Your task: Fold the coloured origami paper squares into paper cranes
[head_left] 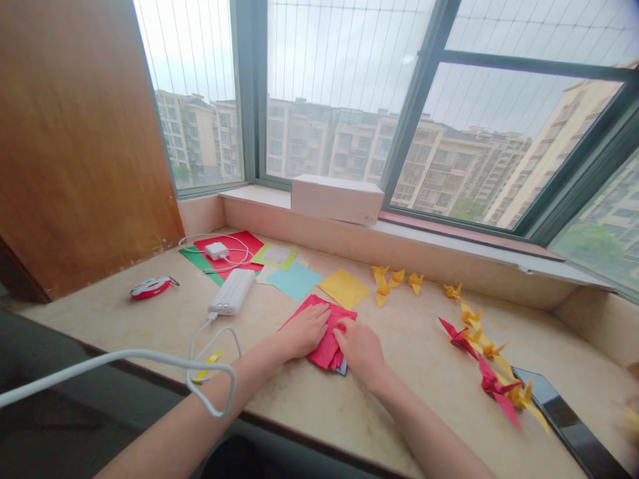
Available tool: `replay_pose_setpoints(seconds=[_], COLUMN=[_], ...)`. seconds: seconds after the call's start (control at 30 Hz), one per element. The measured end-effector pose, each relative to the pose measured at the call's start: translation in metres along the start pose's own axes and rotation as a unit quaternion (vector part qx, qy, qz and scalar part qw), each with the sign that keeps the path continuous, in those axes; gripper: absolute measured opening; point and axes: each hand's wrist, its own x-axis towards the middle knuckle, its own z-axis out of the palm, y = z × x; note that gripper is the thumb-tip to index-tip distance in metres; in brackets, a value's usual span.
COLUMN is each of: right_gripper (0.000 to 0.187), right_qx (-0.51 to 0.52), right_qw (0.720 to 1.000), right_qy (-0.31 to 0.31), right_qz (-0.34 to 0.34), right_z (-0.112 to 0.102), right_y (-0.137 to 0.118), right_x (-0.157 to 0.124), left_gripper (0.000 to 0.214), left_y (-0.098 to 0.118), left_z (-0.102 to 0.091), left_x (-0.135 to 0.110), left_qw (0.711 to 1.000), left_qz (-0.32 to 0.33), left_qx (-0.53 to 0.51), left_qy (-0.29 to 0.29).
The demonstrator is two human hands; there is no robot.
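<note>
Up close, 2 open hands press palm-down, not gripping: the left hand point(303, 330) and the right hand point(360, 350) rest on a folded red origami paper point(327, 349) on the marble sill point(409, 339). To the left sits a white power bank point(232, 291); to the right, paper cranes point(479, 339). Farther off lie a yellow paper square point(343, 289) and a blue paper square point(294, 280), then a white box point(337, 198) on the window ledge.

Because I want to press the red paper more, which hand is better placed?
Probably the right hand: its fingertips touch the folded red paper, while the left hand lies flat.
</note>
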Motion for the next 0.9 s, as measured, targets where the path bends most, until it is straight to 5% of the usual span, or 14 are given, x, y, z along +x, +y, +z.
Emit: replay_pose_setpoints(seconds=[0.13, 0.27, 0.53, 0.67, 0.77, 0.9], right_gripper=[0.035, 0.046, 0.08, 0.065, 0.049, 0.044], right_qx=[0.03, 0.185, 0.513, 0.601, 0.613, 0.599], right_qw=[0.998, 0.98, 0.847, 0.787, 0.783, 0.795], right_qy=[0.037, 0.021, 0.051, -0.004, 0.003, 0.092], right_qz=[0.043, 0.064, 0.126, 0.14, 0.106, 0.006], right_z=[-0.015, -0.014, 0.005, 0.007, 0.007, -0.004], right_y=[0.015, 0.026, 0.01, 0.001, -0.008, -0.014], right_x=[0.002, 0.008, 0.015, 0.018, 0.017, 0.007], left_gripper=[0.058, 0.058, 0.042, 0.038, 0.049, 0.075], left_y=[-0.004, 0.0, -0.004, -0.007, -0.009, -0.009], left_z=[0.006, 0.006, 0.013, 0.017, 0.011, -0.017], left_x=[-0.002, -0.003, 0.004, 0.007, 0.007, 0.004], left_qw=[0.998, 0.997, 0.983, 0.971, 0.949, 0.898], left_qz=[-0.045, -0.066, -0.111, -0.128, -0.16, -0.227], left_qx=[-0.039, -0.046, -0.11, -0.154, -0.191, -0.238], left_qy=[-0.029, -0.012, 0.093, 0.133, 0.196, 0.294])
